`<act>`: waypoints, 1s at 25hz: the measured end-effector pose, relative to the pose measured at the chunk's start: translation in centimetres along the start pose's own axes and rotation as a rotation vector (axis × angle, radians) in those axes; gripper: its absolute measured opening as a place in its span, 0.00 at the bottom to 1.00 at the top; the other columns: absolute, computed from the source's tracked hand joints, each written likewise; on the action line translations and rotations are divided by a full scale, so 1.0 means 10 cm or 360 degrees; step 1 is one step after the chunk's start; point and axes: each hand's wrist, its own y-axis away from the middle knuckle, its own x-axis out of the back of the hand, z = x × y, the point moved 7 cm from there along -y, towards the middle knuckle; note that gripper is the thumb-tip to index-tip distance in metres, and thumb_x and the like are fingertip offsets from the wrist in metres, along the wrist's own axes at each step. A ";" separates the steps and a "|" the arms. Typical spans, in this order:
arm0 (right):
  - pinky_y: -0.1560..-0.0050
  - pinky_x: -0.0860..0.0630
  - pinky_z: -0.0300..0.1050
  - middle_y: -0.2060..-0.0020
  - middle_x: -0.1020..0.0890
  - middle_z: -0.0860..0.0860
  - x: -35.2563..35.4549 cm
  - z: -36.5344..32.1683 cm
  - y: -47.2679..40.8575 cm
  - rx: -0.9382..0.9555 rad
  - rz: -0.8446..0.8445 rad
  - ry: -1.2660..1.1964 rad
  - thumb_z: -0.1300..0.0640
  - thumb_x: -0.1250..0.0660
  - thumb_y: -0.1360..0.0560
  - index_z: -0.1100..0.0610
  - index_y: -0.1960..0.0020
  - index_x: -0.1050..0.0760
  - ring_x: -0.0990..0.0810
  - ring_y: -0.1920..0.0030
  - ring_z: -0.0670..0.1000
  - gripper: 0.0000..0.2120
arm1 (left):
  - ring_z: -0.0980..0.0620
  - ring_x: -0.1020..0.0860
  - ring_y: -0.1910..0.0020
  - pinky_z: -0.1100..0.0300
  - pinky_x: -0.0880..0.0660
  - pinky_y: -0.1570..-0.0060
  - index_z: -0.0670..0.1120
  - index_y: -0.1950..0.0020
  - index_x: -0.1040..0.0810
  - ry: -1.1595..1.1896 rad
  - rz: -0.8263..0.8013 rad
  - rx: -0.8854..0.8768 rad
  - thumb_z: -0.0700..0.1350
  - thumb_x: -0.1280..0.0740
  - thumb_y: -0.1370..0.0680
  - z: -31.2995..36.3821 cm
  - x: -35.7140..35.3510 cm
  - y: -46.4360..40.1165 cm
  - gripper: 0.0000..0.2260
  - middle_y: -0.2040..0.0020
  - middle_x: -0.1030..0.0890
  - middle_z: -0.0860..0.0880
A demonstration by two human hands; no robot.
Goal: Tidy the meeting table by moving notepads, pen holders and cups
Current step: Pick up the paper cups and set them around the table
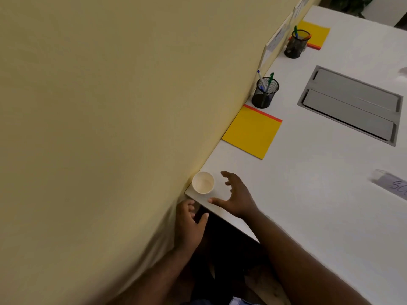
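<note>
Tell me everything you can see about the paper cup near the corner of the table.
The paper cup is small, white or cream, and looks like plain paper with a rolled rim. It stands upright and open on the white table, right at the near corner, close against the yellowish wall. Its inside looks empty, though the dim light makes that uncertain. Neither hand touches it: the right hand hovers beside it with fingers spread, and the left hand is below the table edge.

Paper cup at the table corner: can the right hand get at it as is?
Probably yes. The right hand is open beside the paper cup, fingers spread toward it, with only bare table between them.
</note>
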 end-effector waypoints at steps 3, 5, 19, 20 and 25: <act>0.40 0.30 0.43 0.30 0.31 0.47 -0.19 -0.15 -0.08 0.0061 -0.0048 0.0065 0.33 0.22 0.43 0.49 0.26 0.39 0.28 0.34 0.49 0.51 | 0.57 0.23 0.48 0.75 0.27 0.55 0.47 0.34 0.31 0.0036 -0.0096 0.0053 0.45 0.23 0.32 -0.08 -0.08 -0.15 0.29 0.40 0.25 0.51; 0.40 0.33 0.41 0.30 0.30 0.47 -0.27 -0.19 -0.13 0.0028 -0.0028 0.0061 0.34 0.21 0.43 0.49 0.27 0.38 0.29 0.33 0.49 0.51 | 0.54 0.22 0.44 0.67 0.25 0.46 0.47 0.31 0.33 0.0019 -0.0152 0.0028 0.45 0.24 0.31 -0.06 -0.13 -0.24 0.32 0.37 0.24 0.50; 0.42 0.23 0.49 0.35 0.24 0.45 0.01 -0.21 -0.02 -0.0052 0.0327 0.0101 0.33 0.25 0.39 0.48 0.30 0.32 0.25 0.38 0.48 0.42 | 0.56 0.22 0.53 0.69 0.30 0.57 0.54 0.32 0.29 -0.0107 -0.0142 -0.0269 0.44 0.24 0.31 0.39 -0.13 -0.41 0.29 0.41 0.22 0.55; 0.43 0.23 0.48 0.36 0.24 0.44 0.12 -0.21 0.00 -0.0058 0.0363 0.0100 0.33 0.25 0.39 0.48 0.31 0.32 0.24 0.39 0.47 0.42 | 0.56 0.22 0.52 0.68 0.30 0.56 0.54 0.32 0.30 -0.0117 -0.0156 -0.0332 0.44 0.24 0.31 0.49 -0.16 -0.40 0.30 0.41 0.22 0.55; 0.53 0.23 0.41 0.43 0.21 0.42 0.75 -0.20 0.11 -0.0042 0.0562 -0.0001 0.32 0.26 0.40 0.48 0.36 0.28 0.23 0.48 0.44 0.37 | 0.52 0.24 0.39 0.58 0.25 0.45 0.53 0.30 0.32 -0.0110 -0.0273 -0.0537 0.47 0.22 0.33 1.09 -0.43 -0.43 0.34 0.35 0.24 0.53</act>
